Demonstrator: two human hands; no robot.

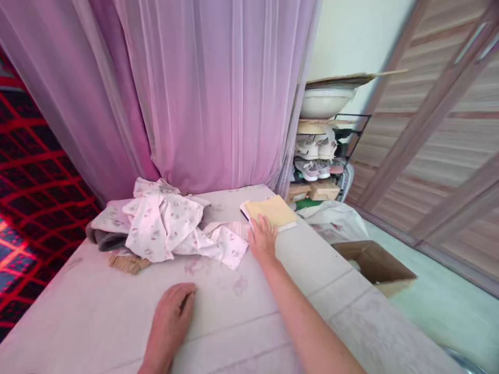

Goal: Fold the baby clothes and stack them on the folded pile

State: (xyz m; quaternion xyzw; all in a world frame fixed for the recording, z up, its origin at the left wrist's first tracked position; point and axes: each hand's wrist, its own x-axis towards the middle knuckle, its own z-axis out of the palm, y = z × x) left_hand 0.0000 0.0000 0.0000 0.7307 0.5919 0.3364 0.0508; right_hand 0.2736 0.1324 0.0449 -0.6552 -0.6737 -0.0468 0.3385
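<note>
My right hand reaches forward over the pale bed surface, fingers stretched flat, fingertips touching the near edge of a yellow folded paper or thin book. My left hand lies palm down on the sheet close to me, its fingers loosely curled against the fabric and holding nothing. A crumpled pile of white floral clothes lies just left of my right hand, with a grey garment and a tan woven piece partly under it.
A pink sheer curtain hangs behind the bed. A red and black patterned cloth is on the left. On the right stand a shoe rack, small boxes, an open cardboard box and a wooden sliding door.
</note>
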